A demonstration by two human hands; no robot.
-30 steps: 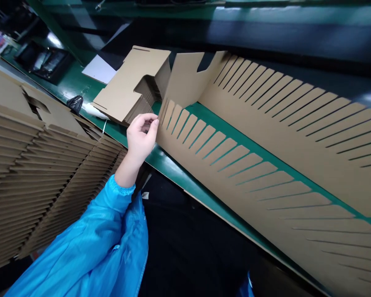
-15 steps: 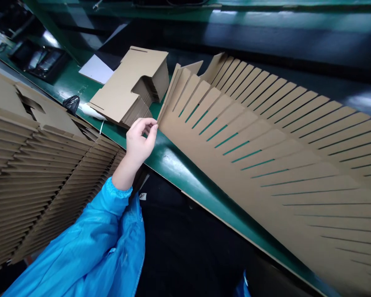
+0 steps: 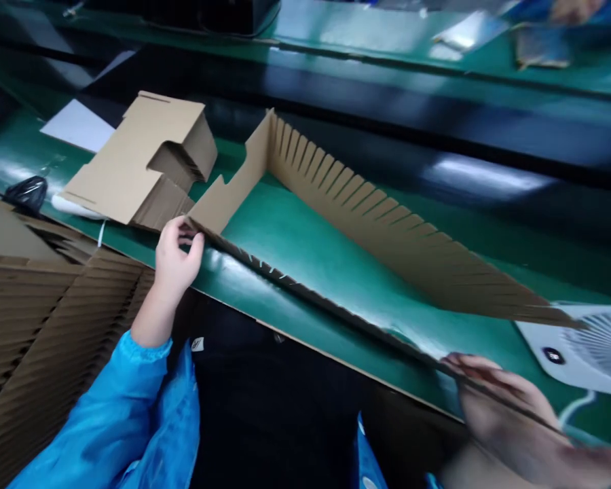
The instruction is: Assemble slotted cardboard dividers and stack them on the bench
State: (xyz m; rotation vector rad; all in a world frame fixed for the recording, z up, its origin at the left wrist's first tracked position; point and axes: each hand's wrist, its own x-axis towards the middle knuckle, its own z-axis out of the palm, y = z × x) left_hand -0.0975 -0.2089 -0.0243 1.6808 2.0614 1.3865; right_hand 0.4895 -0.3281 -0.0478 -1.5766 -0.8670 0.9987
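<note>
My left hand [image 3: 176, 255] pinches the near left corner of a long slotted cardboard frame [image 3: 387, 238]. The frame stands on edge on the green table [image 3: 295, 244], opened into a wide V with a short notched end panel [image 3: 229, 187] at the left. My right hand [image 3: 509, 407], blurred at the lower right, grips the near slotted strip at its right end. Both strips carry many parallel slots along their top edge.
A stack of notched cardboard pieces [image 3: 137, 163] lies just left of the frame, with a white sheet [image 3: 79, 125] behind it. A tall pile of flat cardboard [image 3: 51, 319] fills the lower left. A white fan [image 3: 585, 346] sits at the right. A black bag [image 3: 28, 190] lies at the far left.
The folded slotted cardboard has been spread open into a frame standing on edge. My right hand has come into view at the lower right. The view has shifted right.
</note>
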